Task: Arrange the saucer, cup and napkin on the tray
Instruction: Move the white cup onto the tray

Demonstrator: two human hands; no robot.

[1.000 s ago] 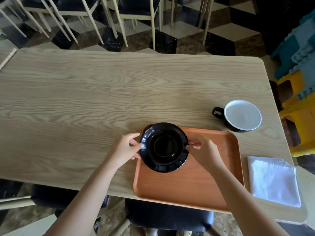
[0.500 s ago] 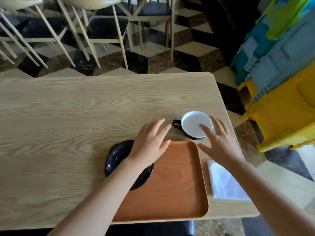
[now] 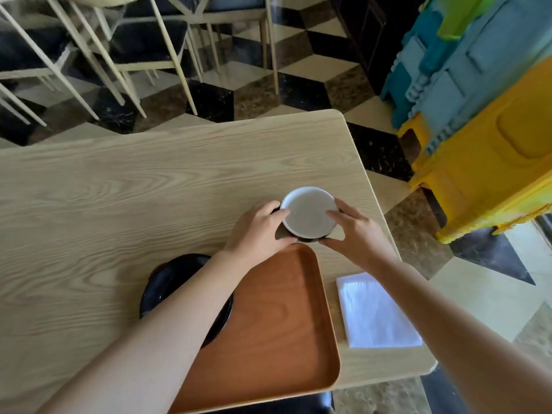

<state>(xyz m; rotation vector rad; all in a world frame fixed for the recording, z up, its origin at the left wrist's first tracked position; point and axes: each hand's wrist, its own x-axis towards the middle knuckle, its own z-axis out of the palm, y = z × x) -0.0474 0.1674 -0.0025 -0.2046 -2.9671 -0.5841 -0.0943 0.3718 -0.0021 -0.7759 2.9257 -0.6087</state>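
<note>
The cup (image 3: 307, 212), black outside and white inside, stands on the table just beyond the far edge of the orange wooden tray (image 3: 277, 321). My left hand (image 3: 258, 230) wraps its left side and hides the handle. My right hand (image 3: 354, 234) holds its right side, with a finger over the rim. The black saucer (image 3: 167, 282) lies at the tray's far left corner, largely hidden under my left forearm. A white folded napkin (image 3: 376, 312) lies flat on the table to the right of the tray.
The light wooden table (image 3: 119, 198) ends close to the right of the cup and napkin. Stacked yellow and blue plastic stools (image 3: 484, 138) stand on the floor at the right. Pale-framed chairs (image 3: 143, 43) stand beyond the table's far edge.
Both hands left the saucer on the tray, reached to the right and forward, and now close around the cup. My view has swung right.
</note>
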